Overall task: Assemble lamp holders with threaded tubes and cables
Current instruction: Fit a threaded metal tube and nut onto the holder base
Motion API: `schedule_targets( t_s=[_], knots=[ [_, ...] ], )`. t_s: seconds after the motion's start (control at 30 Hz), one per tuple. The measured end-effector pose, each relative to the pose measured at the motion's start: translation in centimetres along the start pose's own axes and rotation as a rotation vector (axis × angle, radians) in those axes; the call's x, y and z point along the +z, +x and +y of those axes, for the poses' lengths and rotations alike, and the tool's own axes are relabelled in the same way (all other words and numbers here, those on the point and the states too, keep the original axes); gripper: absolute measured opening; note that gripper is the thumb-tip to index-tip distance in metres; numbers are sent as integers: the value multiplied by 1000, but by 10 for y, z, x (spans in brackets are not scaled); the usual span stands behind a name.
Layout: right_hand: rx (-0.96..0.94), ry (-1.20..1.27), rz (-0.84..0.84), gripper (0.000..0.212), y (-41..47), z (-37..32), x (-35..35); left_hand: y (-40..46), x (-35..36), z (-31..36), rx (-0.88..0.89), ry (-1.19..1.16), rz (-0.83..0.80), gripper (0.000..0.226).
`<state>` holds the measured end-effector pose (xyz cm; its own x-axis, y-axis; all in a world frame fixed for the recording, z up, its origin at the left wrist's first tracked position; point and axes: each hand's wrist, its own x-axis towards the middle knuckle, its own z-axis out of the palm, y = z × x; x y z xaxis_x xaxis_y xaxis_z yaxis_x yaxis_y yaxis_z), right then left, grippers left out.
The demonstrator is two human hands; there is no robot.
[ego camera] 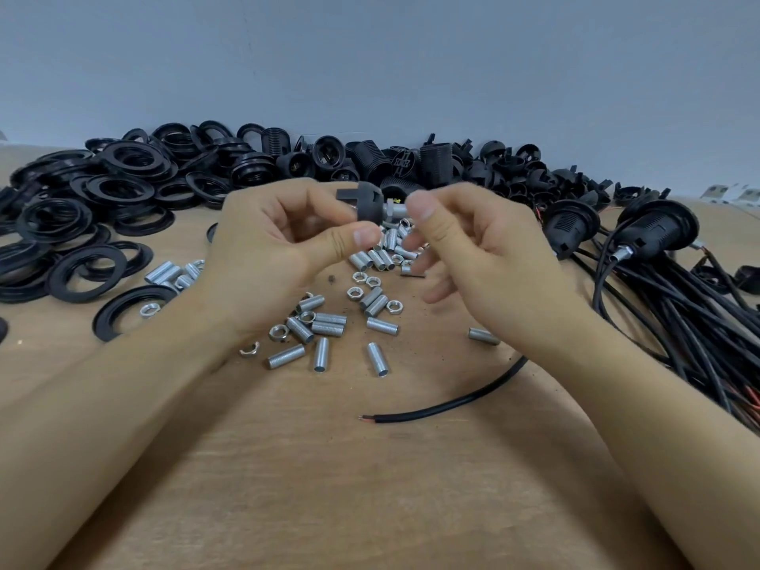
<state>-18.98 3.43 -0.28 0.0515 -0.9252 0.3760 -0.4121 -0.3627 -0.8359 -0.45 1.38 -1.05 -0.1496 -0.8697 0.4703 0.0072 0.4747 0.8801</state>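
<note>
A brown wooden counter [329, 466] fills the lower frame beneath a plain grey wall [370, 55]. Along the counter's far edge runs a long heap of black plastic parts: flat rings [103, 191] piled at the left, ribbed lamp holder bodies [370, 158] and caps toward the middle and right. At the right side lies a thick bundle of black cables [678, 314], with two finished lamp holders [654, 230] resting on top of it. A single loose black cable [452, 401] curves across the bare wood near the centre, its stripped end pointing left. Scattered silver threaded tubes [329, 322] and small hex nuts [355, 293] lie spread on the counter between and under the person's two forearms.

Raised above that scatter, the left hand [279, 248] has its grip clamped on a black lamp holder cap [368, 203], pinched between thumb and fingers, the cap held on its side. A short silver threaded tube [397, 208] sticks out of the cap toward the right. The right hand [464, 248] meets it there, thumb and forefinger closed on the tube's outer end, the other fingers loosely curled below. The right hand is motion-blurred, so the finer contact cannot be told.
</note>
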Motion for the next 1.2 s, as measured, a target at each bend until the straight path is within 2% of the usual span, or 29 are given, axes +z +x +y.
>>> schedule_targets(
  t_s=[0.07, 0.1, 0.13, 0.27, 0.3, 0.33, 0.43, 0.47, 0.53, 0.6, 0.67, 0.73, 0.83, 0.87, 0.97, 1.1, 1.2],
  knots=[
    [-71, 49, -12, 7, 0, -1, 1, -1, -1, 0, -7, 15, -7, 11],
    [-79, 60, -13, 5, 0, -3, 1, -2, -1, -1, -5, 24, -12, 11],
    [-69, 61, -14, 11, 0, -3, 2, -3, 0, -1, 3, 30, -17, 11],
    [72, 131, -77, 62, -4, -7, 2, -3, 2, 2, 51, 37, -33, 16],
    [86, 123, -90, 65, -4, -7, 2, -3, 2, 2, 54, 40, -31, 16],
    [75, 93, -91, 57, -4, -7, 2, -3, 1, 2, 50, 36, -26, 15],
    [-44, 65, -71, 15, -4, -6, 3, -3, 2, 1, 27, 16, -10, 15],
    [-83, 94, -84, 13, -3, -7, 3, -3, 3, 1, 30, 15, -7, 16],
    [-101, 127, -108, 25, -3, -6, 3, -5, 4, -1, 40, 6, -16, 20],
    [-25, 112, -114, 49, -3, -5, 2, -7, 5, -3, 43, -20, -36, 17],
    [78, 119, -113, 64, -3, -6, 2, -7, 6, -5, 35, -15, -37, 16],
    [113, 139, -114, 57, -2, -5, 3, -6, 6, -6, 35, -3, -29, 18],
    [20, 119, -86, 20, -2, -3, 3, -6, 7, -9, 34, -17, -31, 17],
    [-12, 109, -78, 15, -1, -2, 2, -6, 7, -10, 37, -19, -32, 17],
    [-14, 41, -55, 29, -1, 1, 4, -8, 9, -10, 69, -7, -54, 18],
    [112, 77, -57, 53, -2, 3, 9, -9, 10, -11, 79, 15, -70, 13],
    [80, 71, -114, 44, -1, 3, 9, -7, 8, -12, 76, 29, -26, 12]
  ],
)
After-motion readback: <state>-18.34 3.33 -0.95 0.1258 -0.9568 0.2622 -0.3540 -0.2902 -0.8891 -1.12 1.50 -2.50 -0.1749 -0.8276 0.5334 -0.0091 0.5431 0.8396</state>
